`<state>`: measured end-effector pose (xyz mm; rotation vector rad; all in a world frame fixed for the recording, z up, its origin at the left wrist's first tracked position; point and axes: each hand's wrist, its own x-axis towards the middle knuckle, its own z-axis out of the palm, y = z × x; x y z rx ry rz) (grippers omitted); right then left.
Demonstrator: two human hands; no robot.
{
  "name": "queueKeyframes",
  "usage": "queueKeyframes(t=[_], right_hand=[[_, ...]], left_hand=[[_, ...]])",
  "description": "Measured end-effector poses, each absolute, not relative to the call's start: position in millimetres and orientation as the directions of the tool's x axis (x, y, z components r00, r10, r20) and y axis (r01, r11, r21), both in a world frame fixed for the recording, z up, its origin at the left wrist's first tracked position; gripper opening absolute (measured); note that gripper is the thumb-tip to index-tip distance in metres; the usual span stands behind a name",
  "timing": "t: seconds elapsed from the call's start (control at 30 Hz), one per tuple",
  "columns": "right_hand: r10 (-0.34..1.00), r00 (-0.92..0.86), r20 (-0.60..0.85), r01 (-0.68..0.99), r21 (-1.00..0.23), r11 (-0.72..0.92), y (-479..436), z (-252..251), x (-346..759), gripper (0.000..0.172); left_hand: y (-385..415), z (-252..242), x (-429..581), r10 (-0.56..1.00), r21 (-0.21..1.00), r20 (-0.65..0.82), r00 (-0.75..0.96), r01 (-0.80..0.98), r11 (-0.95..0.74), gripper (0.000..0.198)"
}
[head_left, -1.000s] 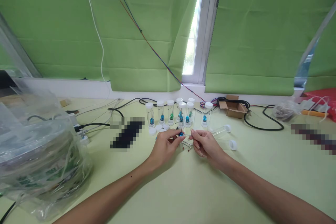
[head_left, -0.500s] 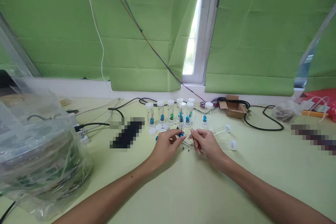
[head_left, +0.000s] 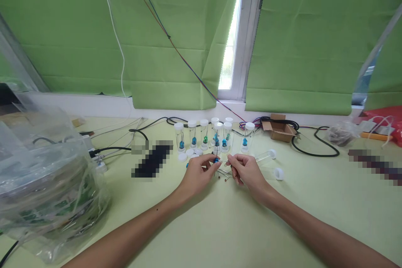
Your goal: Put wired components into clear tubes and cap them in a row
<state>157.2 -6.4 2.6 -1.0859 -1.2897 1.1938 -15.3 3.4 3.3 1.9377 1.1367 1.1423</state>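
My left hand [head_left: 201, 172] pinches a small blue part [head_left: 216, 160] with a thin dark stem between thumb and fingertips. Just to its right, the fingers of my right hand [head_left: 246, 169] are closed in a pinch, close to the blue part; whatever they hold is too small to make out. Thin metal rods [head_left: 223, 172] lie on the table between and below the hands. Behind the hands stand several clear tubes with white caps, such as one tube [head_left: 179, 136], each with a blue or green piece inside. Loose white caps [head_left: 182, 157] lie left of my left hand.
Two clear tubes lie on their sides at the right, one with a white end [head_left: 278, 173]. An open cardboard box [head_left: 281, 132] and black cables stand behind. A plastic-wrapped reel [head_left: 47, 192] fills the left of the table [head_left: 216, 234].
Both hands stay almost in place. The blue part in my left hand has shifted and tilted slightly.
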Motion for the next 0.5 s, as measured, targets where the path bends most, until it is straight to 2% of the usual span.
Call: queueKeyframes(t=[0.33,0.5], right_hand=[[0.991,-0.026,0.131,0.016,-0.991,0.131,-2.1,2.8,162.0,0.043],[0.955,-0.046,0.295,0.235,-0.926,0.297,-6.2,4.6,162.7,0.039]], left_hand=[[7.0,3.2,-15.8,0.921,0.876,0.309,0.237,0.306,-0.373,0.029],[4.1,7.4,-15.4,0.931,0.892,0.281,0.233,0.296,-0.343,0.028]])
